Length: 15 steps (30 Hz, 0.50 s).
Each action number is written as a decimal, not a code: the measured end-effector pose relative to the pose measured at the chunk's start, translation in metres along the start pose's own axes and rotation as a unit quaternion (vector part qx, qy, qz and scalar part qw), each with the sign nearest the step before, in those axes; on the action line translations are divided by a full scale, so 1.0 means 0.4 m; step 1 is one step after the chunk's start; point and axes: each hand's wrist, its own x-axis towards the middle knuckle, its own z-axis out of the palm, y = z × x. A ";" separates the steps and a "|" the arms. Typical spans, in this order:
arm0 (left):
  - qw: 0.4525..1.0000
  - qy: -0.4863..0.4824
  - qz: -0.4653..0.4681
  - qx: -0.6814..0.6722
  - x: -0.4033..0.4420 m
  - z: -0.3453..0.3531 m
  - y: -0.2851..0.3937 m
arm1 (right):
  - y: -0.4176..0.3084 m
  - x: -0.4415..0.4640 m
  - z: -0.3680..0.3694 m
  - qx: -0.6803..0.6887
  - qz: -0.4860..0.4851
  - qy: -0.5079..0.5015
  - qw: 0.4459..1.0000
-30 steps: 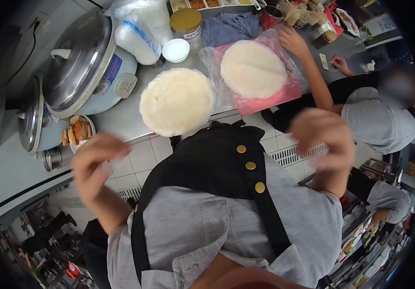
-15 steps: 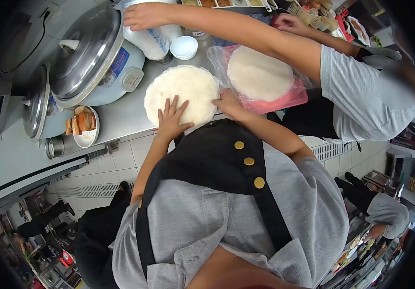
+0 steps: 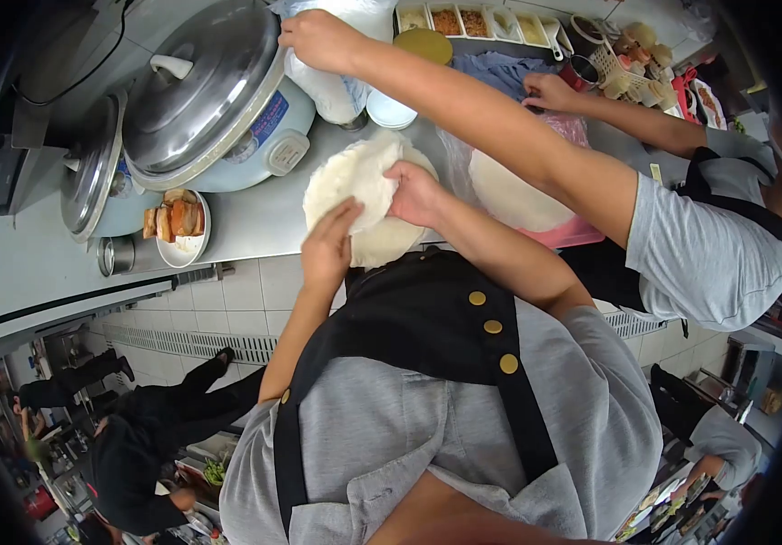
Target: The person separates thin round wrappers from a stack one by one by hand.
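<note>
A thin, pale round dough wrapper [image 3: 347, 184] is lifted and partly folded between my hands. My right hand [image 3: 416, 193] grips its right edge, thumb on top. At the near edge, the fingers of my left hand [image 3: 327, 247] are closed on the same wrapper. Beneath it, more pale round wrappers [image 3: 386, 241] lie on the steel counter [image 3: 259, 195]. To the right, another pale round sheet [image 3: 514, 195] rests on plastic film over a pink board [image 3: 565, 233], partly covered by a co-worker's arm.
A co-worker's arm [image 3: 464, 100] crosses above, its hand at a plastic bag [image 3: 336, 86]. Large lidded cookers [image 3: 218, 100] stand left, near a plate [image 3: 193, 250] of brown food pieces and a metal cup [image 3: 117, 256]. A white bowl [image 3: 391, 109] and filled trays [image 3: 477, 23] sit behind.
My left hand, earlier spread flat on the wrappers, now holds the top one's edge. My right hand has moved inward with its side, lifting and folding the wrapper. The view has shifted.
</note>
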 end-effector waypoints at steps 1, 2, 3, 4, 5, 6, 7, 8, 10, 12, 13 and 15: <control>0.999 0.030 0.012 0.038 0.027 -0.047 0.039 | -0.005 0.002 0.017 0.045 -0.023 -0.097 0.994; 0.996 0.042 0.032 0.070 0.042 -0.074 0.064 | -0.002 0.006 0.011 0.048 -0.019 -0.095 0.994; 0.996 0.040 0.027 0.071 0.049 -0.086 0.081 | 0.001 0.008 -0.003 0.073 -0.027 -0.113 0.991; 0.996 0.029 0.039 0.080 0.054 -0.091 0.098 | 0.007 0.011 -0.018 0.097 -0.034 -0.131 0.986; 0.995 0.018 0.050 0.088 0.054 -0.086 0.109 | 0.026 0.025 -0.047 0.100 -0.030 -0.129 0.986; 0.995 -0.003 0.060 0.079 0.053 -0.056 0.098 | 0.049 0.046 -0.082 0.052 -0.027 -0.003 0.998; 0.995 -0.003 0.060 0.079 0.047 -0.012 0.071 | 0.065 0.058 -0.113 0.002 -0.025 0.124 0.992; 0.996 -0.062 0.014 0.058 0.035 0.042 0.034 | 0.073 0.047 -0.129 -0.032 0.027 0.159 0.986; 0.992 -0.122 -0.025 0.035 0.003 0.116 -0.037 | 0.092 0.020 -0.131 -0.105 0.061 0.183 0.976; 0.974 -0.174 -0.104 -0.097 -0.029 0.159 -0.079 | 0.109 -0.035 -0.086 -0.261 0.072 0.242 0.932; 0.974 -0.177 -0.094 -0.102 -0.030 0.159 -0.082 | 0.108 -0.053 -0.076 -0.453 0.066 0.187 0.869; 0.970 -0.221 -0.041 -0.094 -0.027 0.147 -0.101 | 0.005 -0.186 0.129 -0.602 0.033 0.015 0.798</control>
